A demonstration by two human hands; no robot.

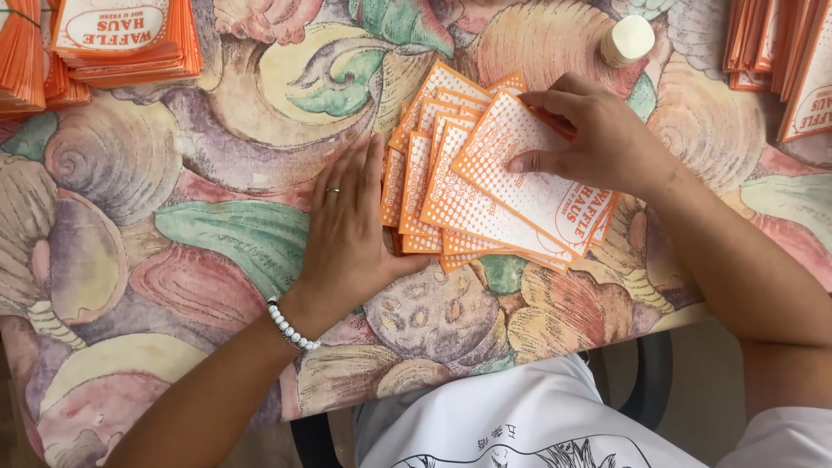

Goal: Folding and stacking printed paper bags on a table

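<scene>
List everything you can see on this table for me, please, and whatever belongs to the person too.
fanned paper sleeves: several, orange and white, table centre
stacked sleeves: piles, orange, top left corner
more stacked sleeves: piles, orange, top right corner
small round cap: one, cream, top centre-right
tablecloth: one, pastel shell and leaf pattern, covers the table
chair: one, dark, partly visible below
bead bracelet: one, white, left wrist
left hand: flat beside the fan, wears a ring
right hand: fingers on the top sleeve
</scene>
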